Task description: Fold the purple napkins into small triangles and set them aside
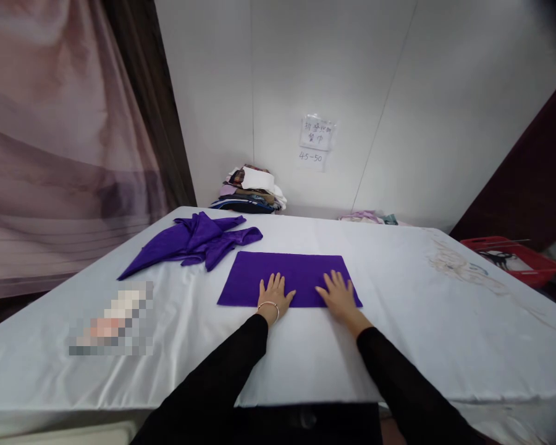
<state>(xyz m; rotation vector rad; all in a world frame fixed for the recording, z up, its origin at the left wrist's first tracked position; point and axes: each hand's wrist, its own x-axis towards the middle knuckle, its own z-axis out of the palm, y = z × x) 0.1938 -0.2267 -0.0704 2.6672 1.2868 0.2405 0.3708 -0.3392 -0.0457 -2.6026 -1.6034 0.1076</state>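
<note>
Neither of your hands is gripping anything: your left hand and right hand are lying palm down, fingers spread, on the flat purple cloth. That cloth is sitting at the centre of the frame, a little below the middle, and is forming a tidy rectangle. Your hands are resting along its near edge, the left one left of its middle and the right one towards its lower right corner, with a bracelet circling your left wrist.

As for progress, this piece is looking smooth and squared, its outline running straight, so the flattening is seeming largely done. Whether it is lying in one layer or several is not showing clearly. No finished pile of purple is showing on the white-covered table; a crumpled purple cloth is lying left of centre, just beyond the rectangle's upper left corner, bunched and not yet straightened. How many pieces it is holding, you are not able to tell from here.

Farther out, a pixelated patch is hiding something at lower left. A stack of folded fabrics is standing against the pale wall above centre, a handwritten notice is hanging to its right, and a red basket is showing at the right edge.
</note>
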